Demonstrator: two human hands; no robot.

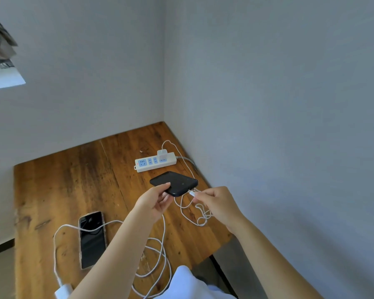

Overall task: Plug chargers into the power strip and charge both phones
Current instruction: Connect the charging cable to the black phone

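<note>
Wooden desk (73, 180) in a wall corner. Left hand (154, 203) pinches black phone (174, 183) above it; right hand (216, 203) fingers closed on cable plug (191, 192) at the port. Risk — skewed plug jams, or taut cable tugs charger (162, 155) from power strip (156, 162). Second phone (92, 239) and spare charger (63, 291) near the front edge — open room left.

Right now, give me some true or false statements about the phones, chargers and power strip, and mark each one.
1. The left hand holds the black phone above the table. True.
2. Two chargers sit in the power strip. False: only one white charger is plugged in.
3. The right hand pinches a cable connector at the black phone's end. True.
4. The second phone is being held. False: it lies on the table.
</note>
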